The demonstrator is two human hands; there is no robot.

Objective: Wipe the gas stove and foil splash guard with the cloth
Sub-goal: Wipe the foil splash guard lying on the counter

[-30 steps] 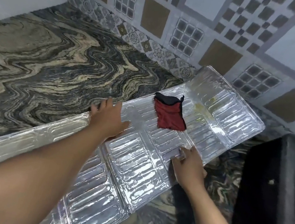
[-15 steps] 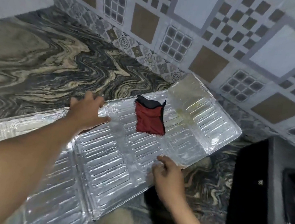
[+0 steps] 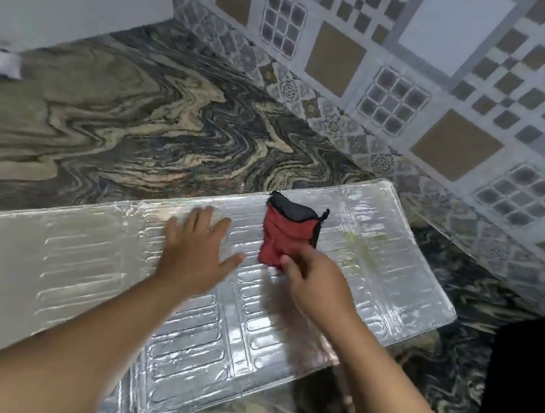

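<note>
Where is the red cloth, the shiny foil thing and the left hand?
red cloth [image 3: 283, 238], head view, on the middle of its red part.
foil splash guard [image 3: 392, 282], head view, on a bare ribbed panel at the right.
left hand [image 3: 195, 248], head view, on its back.

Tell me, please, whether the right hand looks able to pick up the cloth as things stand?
Probably yes: the right hand is already at the near edge of the cloth, which lies uncovered on the foil guard.

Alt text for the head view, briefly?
Right hand reaches the near edge of a red-and-black cloth lying on a flat silver foil splash guard; left hand rests open on the foil, over a swirled marble counter.
</note>
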